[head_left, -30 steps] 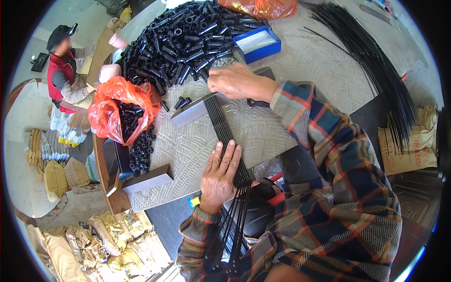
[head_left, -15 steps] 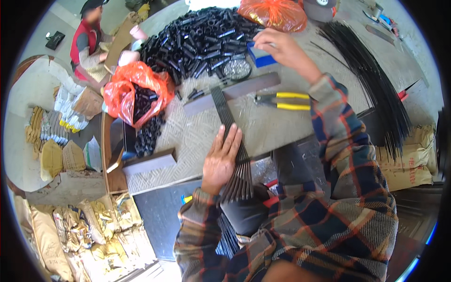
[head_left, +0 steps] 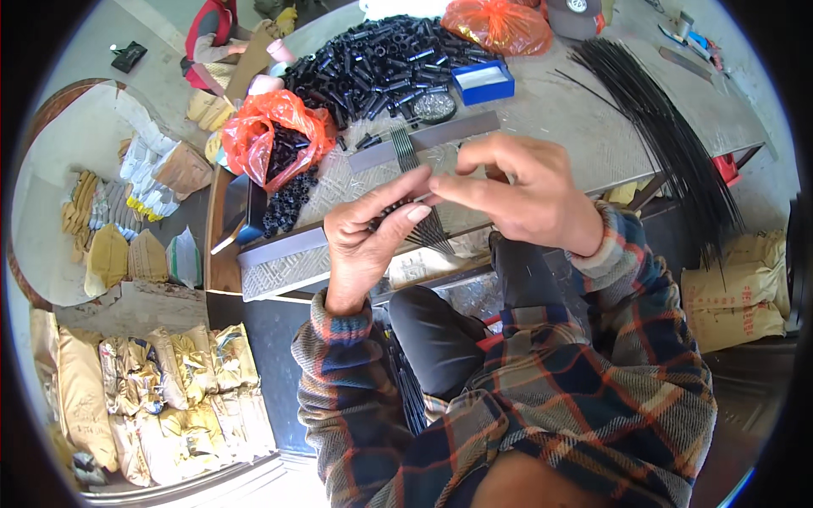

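The left hand (head_left: 364,224) grips black rods (head_left: 405,152); whether the right hand (head_left: 529,190), just beside, holds anything, I can't tell. Beyond: 1 blue box (head_left: 491,92).

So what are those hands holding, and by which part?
The left hand holds a bunch of thin black rods, partway along their length. I can't tell whether the right hand holds anything.

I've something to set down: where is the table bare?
Mostly bare: the table between blue box, right hand and rods; also right of the rods. Crowded: left of the box, with black parts and open red bag.
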Demonstrator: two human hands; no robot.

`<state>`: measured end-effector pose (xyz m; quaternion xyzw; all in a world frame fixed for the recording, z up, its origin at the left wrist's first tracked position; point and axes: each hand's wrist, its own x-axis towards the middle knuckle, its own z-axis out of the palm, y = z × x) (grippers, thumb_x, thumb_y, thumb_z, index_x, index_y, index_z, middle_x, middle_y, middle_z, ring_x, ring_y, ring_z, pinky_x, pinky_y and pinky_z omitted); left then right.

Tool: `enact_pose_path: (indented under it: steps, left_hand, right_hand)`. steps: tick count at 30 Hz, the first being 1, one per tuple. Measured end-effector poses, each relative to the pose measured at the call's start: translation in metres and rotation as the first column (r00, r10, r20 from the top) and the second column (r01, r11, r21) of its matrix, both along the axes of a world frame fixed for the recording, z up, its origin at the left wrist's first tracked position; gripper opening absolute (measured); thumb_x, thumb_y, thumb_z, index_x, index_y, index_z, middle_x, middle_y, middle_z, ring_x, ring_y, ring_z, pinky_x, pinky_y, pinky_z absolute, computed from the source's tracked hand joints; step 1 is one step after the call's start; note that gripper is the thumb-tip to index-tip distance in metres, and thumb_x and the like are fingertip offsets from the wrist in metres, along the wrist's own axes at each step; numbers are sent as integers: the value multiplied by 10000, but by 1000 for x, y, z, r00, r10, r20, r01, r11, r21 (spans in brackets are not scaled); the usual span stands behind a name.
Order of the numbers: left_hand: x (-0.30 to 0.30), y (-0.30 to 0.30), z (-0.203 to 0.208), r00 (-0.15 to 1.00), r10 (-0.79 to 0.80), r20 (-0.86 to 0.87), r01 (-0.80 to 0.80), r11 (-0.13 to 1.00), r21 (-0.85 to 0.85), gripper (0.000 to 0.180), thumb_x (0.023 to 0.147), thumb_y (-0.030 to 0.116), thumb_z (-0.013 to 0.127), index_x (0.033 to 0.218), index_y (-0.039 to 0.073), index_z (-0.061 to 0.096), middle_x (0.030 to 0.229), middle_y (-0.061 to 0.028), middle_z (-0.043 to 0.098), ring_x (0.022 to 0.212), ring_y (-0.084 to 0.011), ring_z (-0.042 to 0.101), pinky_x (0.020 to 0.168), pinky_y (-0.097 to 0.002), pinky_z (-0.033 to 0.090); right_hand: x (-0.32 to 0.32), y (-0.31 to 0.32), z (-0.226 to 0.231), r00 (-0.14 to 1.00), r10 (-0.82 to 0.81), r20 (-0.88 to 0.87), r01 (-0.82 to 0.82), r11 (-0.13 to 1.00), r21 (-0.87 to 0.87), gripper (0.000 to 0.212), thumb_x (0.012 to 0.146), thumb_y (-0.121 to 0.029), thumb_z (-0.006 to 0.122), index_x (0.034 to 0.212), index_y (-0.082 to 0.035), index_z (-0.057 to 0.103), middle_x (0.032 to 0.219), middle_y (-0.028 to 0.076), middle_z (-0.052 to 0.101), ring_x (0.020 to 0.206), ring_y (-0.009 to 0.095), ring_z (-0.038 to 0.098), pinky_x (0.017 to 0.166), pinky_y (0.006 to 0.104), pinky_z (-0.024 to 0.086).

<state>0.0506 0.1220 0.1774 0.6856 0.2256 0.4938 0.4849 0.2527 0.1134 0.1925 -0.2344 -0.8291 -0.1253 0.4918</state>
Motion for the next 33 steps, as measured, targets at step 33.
enact_pose_path:
  steps: [33]
  left_hand:
    - [-2,4,4,987,82,-135,-71,994,84,269,798,18,637,1067,21,625,877,-72,678,812,-76,607,711,-203,484]
  right_hand:
    - [-10,6,-16,985,82,-151,-110,976,-187,423,661,118,611,1007,-116,680,786,26,436,580,85,443,452,213,356]
